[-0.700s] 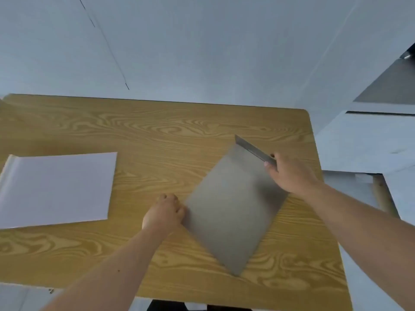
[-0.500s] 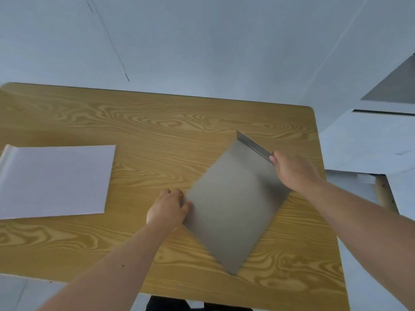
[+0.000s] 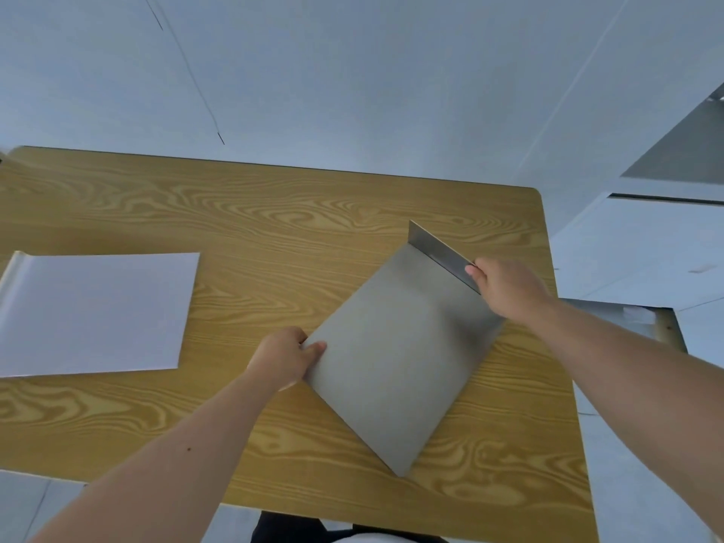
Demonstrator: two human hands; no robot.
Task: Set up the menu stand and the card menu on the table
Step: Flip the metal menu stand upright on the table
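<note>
Hands both closed on metal menu stand (image 3: 395, 358), lying skewed on right half of wooden table (image 3: 274, 213): left hand (image 3: 284, 360) pinches left corner, right hand (image 3: 507, 286) grips upturned lip. White card menu (image 3: 94, 311) flat at left, well apart, unobstructed.

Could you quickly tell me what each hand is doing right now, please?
Left hand: closed on the metal stand's left corner.
Right hand: closed on its upturned lip.

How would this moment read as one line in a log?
stage: gripping menu stand | left hand: on its left corner | right hand: on its upturned lip | card menu: flat at table left, untouched
</note>
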